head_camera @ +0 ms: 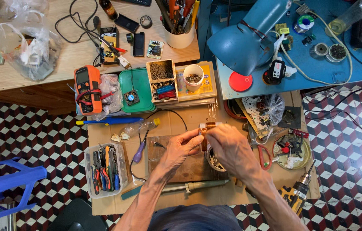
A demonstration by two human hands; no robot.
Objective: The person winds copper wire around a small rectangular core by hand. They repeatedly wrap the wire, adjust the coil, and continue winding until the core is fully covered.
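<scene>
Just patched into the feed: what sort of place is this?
Likely a home electronics repair bench: an orange multimeter, a soldering iron, loose circuit boards, and a tub of pliers.

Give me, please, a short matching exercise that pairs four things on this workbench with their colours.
Things:
1. multimeter
2. lamp
3. tray
4. cup

Colours:
A. green
B. white
C. orange
D. blue

Pairs: 1-C, 2-D, 3-A, 4-B. Both hands, the left hand and the right hand, hold a copper-coloured coil over the cardboard.
</scene>
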